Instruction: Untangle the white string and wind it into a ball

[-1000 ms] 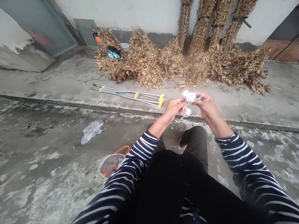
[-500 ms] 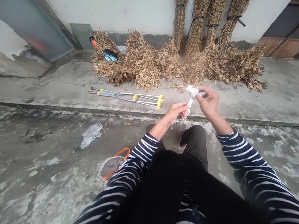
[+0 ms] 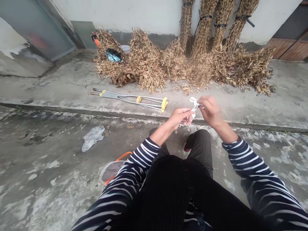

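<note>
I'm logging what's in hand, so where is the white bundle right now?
In the head view, the white bundle is right of centre, held between the left hand and right hand, to the right of the crutches.

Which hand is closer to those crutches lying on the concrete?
The left hand: it is just beyond the padded ends of the crutches, to their right in the picture. The right hand is farther right.
</note>
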A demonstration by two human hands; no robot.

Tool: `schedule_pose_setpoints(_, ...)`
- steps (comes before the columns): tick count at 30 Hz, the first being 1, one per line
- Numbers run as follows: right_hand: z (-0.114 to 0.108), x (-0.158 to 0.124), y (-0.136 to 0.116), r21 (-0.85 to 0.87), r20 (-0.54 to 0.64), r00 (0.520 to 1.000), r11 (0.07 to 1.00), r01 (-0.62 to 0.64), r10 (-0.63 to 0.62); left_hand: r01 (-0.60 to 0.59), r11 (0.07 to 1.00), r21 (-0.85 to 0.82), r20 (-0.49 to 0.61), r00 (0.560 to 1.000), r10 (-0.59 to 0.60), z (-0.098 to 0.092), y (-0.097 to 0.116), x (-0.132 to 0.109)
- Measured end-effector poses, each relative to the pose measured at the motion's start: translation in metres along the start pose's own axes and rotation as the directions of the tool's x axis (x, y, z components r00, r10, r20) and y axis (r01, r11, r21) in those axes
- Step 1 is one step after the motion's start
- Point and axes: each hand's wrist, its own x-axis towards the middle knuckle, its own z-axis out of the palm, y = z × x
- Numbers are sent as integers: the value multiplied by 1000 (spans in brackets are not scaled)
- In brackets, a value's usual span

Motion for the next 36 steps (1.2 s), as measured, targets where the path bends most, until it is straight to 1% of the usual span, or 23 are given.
schedule_pose_setpoints(2, -2, 0, 4, -33, 35, 999, 999, 3, -2, 10, 998, 59, -26, 1000, -8, -2, 4, -3)
schedule_pose_setpoints(5, -5, -2, 8, -70, 153, 987, 997, -35, 46, 42, 995, 85, -2, 999, -42, -11, 10, -6)
schedule_pose_setpoints(7, -7, -4, 10, -82, 238, 965, 993, -90, 107, 99, 993, 64, 13, 995, -100, -19, 15, -6)
schedule_pose_setpoints(9, -10, -4, 11, -50, 328, 931, 987, -154, 162, 150, 989, 15, 3, 989, -150, -25, 20, -3)
schedule_pose_setpoints(11, -14, -2, 9, 47, 451, 872, 971, -237, 191, 167, 985, -34, -6, 986, -168, -29, 25, 2)
schedule_pose_setpoints(13, -19, 3, 5, 167, 580, 789, 919, -358, 201, 159, 986, -53, 4, 987, -159, -31, 30, 9)
schedule_pose_setpoints(15, -24, 8, 0, 288, 682, 703, 808, -514, 205, 136, 990, -43, 5, 991, -136, -32, 32, 19)
schedule_pose_setpoints(16, -26, 9, -2, 345, 714, 670, 729, -591, 205, 125, 992, -23, 0, 992, -125, -33, 33, 24)
schedule_pose_setpoints(17, -28, 10, -3, 402, 734, 647, 636, -659, 206, 120, 993, 7, -5, 993, -120, -35, 32, 29)
schedule_pose_setpoints(19, -30, 9, -4, 511, 742, 632, 421, -749, 223, 131, 985, 109, -19, 991, -130, -41, 30, 38)
schedule_pose_setpoints(21, -29, 4, -4, 589, 729, 632, 230, -774, 262, 167, 950, 265, -42, 986, -162, -47, 24, 44)
schedule_pose_setpoints(22, -26, 1, -4, 614, 720, 631, 157, -773, 290, 167, 921, 352, -78, 986, -149, -49, 21, 45)
schedule_pose_setpoints(23, -23, -1, -4, 632, 711, 626, 101, -768, 321, 143, 891, 431, -127, 987, -97, -50, 17, 45)
schedule_pose_setpoints(24, -20, -3, -5, 645, 700, 621, 61, -762, 353, 94, 866, 490, -170, 985, -10, -49, 13, 44)
schedule_pose_setpoints(26, -12, -6, -8, 664, 675, 609, 17, -748, 416, -42, 853, 520, -225, 957, 184, -43, 5, 38)
schedule_pose_setpoints(27, -9, -6, -9, 672, 664, 605, 4, -741, 439, -101, 870, 482, -228, 945, 236, -38, 1, 34)
schedule_pose_setpoints(28, -6, -5, -11, 677, 657, 600, -6, -736, 456, -134, 901, 412, -210, 949, 237, -32, -3, 30)
schedule_pose_setpoints(29, -4, -4, -13, 677, 654, 594, -12, -736, 469, -136, 935, 328, -177, 963, 202, -26, -7, 26)
schedule_pose_setpoints(31, -3, 1, -15, 664, 658, 573, -19, -747, 489, -103, 979, 175, -112, 986, 124, -14, -14, 19)
schedule_pose_setpoints(32, -3, 3, -16, 652, 665, 557, -23, -758, 497, -99, 988, 121, -100, 989, 111, -9, -16, 17)
schedule_pose_setpoints(34, -5, 7, -16, 630, 677, 528, -32, -776, 513, -117, 991, 66, -131, 983, 125, -4, -21, 14)
schedule_pose_setpoints(36, -8, 9, -16, 622, 678, 510, -45, -781, 529, -124, 989, 80, -165, 977, 136, -4, -23, 13)
